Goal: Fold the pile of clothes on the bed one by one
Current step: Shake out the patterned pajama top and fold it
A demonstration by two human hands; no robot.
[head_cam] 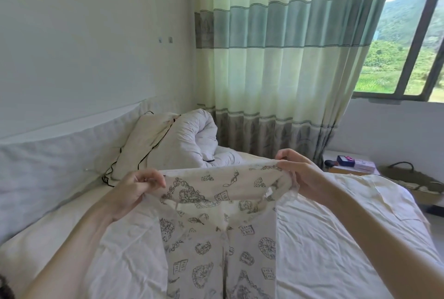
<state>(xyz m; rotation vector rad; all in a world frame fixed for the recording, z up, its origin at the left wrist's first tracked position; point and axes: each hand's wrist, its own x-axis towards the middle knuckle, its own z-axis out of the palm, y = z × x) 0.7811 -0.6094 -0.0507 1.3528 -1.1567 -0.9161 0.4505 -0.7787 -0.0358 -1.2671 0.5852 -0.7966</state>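
Note:
A white garment printed with dark line drawings (pixel 221 233) hangs in front of me over the bed (pixel 324 238). It is stretched wide at its top edge and drops out of the bottom of the view. My left hand (pixel 138 190) pinches the top left corner with curled fingers. My right hand (pixel 295 171) grips the top right corner, thumb over the cloth. Both hands are raised above the mattress, about a garment's width apart. No pile of other clothes shows in this view.
A cream pillow with black piping (pixel 141 147) and a rolled white duvet (pixel 194 140) lie at the bed's head by the white wall. A striped green curtain (pixel 283 58) hangs behind. A nightstand with small boxes (pixel 353 161) and a woven basket (pixel 413 178) stand to the right.

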